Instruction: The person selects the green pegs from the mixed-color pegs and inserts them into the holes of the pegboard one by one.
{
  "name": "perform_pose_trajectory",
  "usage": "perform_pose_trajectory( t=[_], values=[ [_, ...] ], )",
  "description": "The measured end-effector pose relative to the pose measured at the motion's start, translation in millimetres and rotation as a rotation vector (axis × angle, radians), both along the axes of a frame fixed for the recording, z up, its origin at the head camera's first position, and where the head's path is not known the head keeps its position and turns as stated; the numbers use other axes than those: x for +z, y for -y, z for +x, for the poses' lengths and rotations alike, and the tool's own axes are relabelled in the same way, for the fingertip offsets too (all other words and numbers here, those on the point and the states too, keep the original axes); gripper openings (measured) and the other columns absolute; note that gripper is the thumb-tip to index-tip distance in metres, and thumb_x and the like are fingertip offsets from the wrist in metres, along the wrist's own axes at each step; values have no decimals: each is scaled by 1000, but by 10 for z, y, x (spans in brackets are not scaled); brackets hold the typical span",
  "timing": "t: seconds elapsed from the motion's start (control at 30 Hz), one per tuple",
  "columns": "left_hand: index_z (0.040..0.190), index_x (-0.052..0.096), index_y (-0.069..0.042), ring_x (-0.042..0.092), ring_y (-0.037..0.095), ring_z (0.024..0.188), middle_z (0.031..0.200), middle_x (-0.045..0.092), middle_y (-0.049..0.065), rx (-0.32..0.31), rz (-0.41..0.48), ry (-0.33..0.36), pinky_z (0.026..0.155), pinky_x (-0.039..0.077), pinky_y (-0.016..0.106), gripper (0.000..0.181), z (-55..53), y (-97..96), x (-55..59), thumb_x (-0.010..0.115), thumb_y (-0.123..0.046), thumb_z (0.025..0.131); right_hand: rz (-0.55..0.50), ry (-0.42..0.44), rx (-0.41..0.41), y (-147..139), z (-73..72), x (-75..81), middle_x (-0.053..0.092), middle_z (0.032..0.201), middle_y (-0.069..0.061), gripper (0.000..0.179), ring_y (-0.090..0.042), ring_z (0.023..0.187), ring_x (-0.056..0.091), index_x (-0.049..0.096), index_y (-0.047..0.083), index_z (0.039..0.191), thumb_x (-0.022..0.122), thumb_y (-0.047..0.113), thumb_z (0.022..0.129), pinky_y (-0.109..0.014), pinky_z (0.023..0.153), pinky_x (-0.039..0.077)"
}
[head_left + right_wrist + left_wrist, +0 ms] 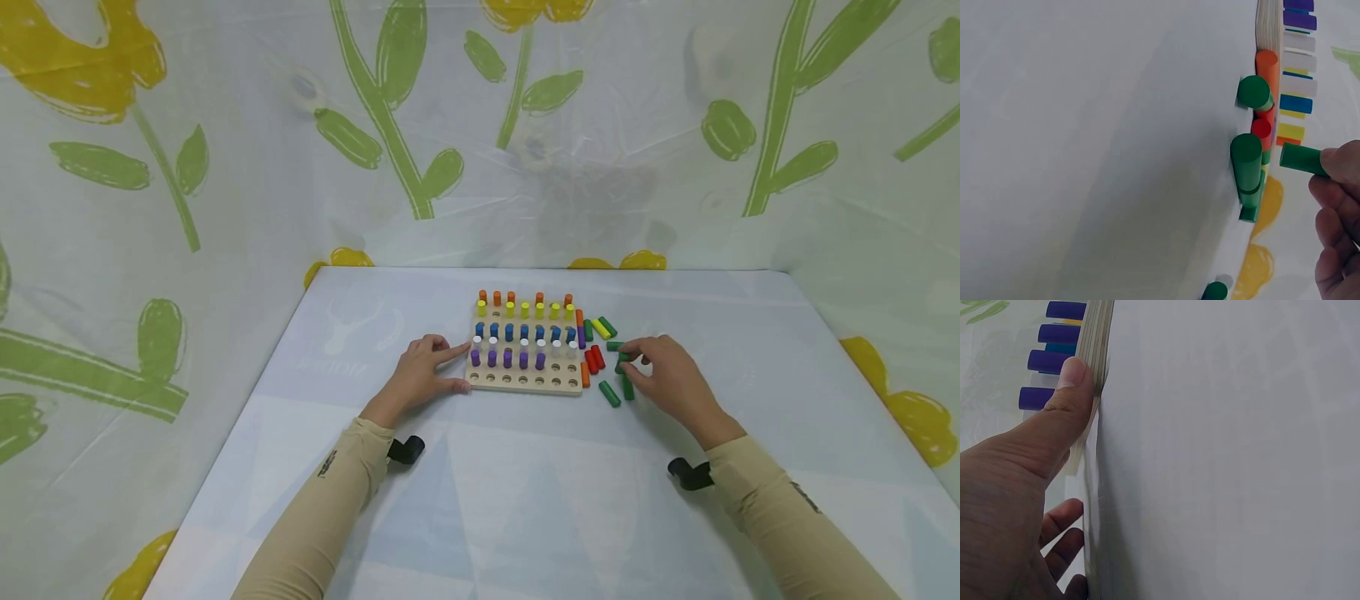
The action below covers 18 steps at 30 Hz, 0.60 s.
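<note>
A pale wooden peg board (522,386) carries rows of orange, yellow, blue, white and purple pegs (507,359). Its front row shows bare holes, as does the right end of the purple row. My left hand (416,375) touches the board's left side with an extended index finger, its thumb (1072,384) against the near corner and the other fingers loose. To the right of the board, my right hand (667,379) pinches a green peg (1302,159) between thumb and fingers. Several loose green pegs (609,394) lie around that hand.
Red pegs (592,361), a yellow peg (601,329), and orange and purple pegs (581,337) lie along the board's right side. A white table (495,500) bears everything, and a flower-printed sheet (600,183) stands behind it. Black wrist cameras (407,450) are on both sleeves.
</note>
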<state>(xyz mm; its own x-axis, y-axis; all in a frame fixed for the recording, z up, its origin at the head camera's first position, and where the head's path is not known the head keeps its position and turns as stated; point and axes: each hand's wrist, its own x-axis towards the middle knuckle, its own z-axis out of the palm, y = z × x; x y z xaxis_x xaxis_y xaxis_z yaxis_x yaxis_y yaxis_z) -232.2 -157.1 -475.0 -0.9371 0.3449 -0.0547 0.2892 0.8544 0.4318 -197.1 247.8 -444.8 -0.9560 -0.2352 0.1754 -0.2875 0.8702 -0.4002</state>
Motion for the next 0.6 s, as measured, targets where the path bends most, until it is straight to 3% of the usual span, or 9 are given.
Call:
perform_pose_trajectory(
  t=[0.6],
  values=[
    [152, 48, -31, 40, 33, 123, 134, 45, 11, -4, -21, -3, 108, 33, 50, 80, -8, -3, -1, 79, -54, 83, 13, 23, 58, 183, -16, 4, 69, 101, -8, 32, -26, 93, 57, 71, 3, 122, 75, 18, 94, -42, 79, 51]
  ],
)
